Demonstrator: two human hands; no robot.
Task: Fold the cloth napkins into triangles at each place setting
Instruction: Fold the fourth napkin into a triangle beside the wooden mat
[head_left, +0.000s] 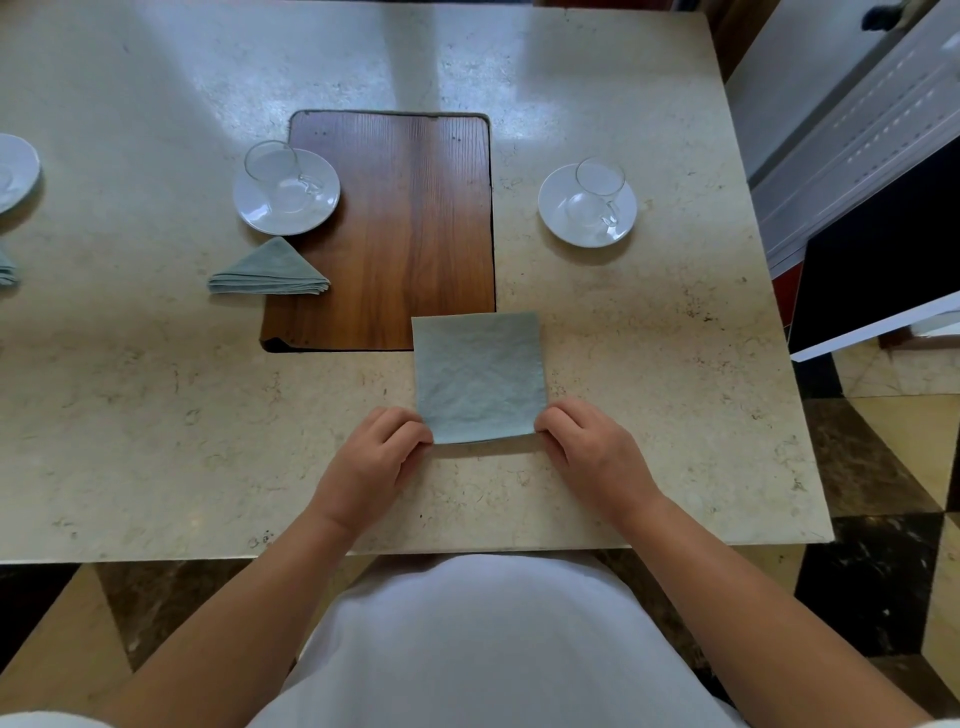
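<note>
green napkin (480, 376), near corners pinched in the grip of left hand (376, 460) and right hand (592, 452), fingertips hidden.

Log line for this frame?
left hand: pinches near-left corner of flat napkin | right hand: pinches near-right corner | triangle napkin: done, beside saucer | fold: pending

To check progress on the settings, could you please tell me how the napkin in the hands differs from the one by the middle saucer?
The held napkin is a flat square; the folded napkin is a layered triangle. The left hand and right hand pinch the held napkin's near corners; the folded napkin lies untouched near its saucer. Both are the same pale blue-green cloth.
</note>
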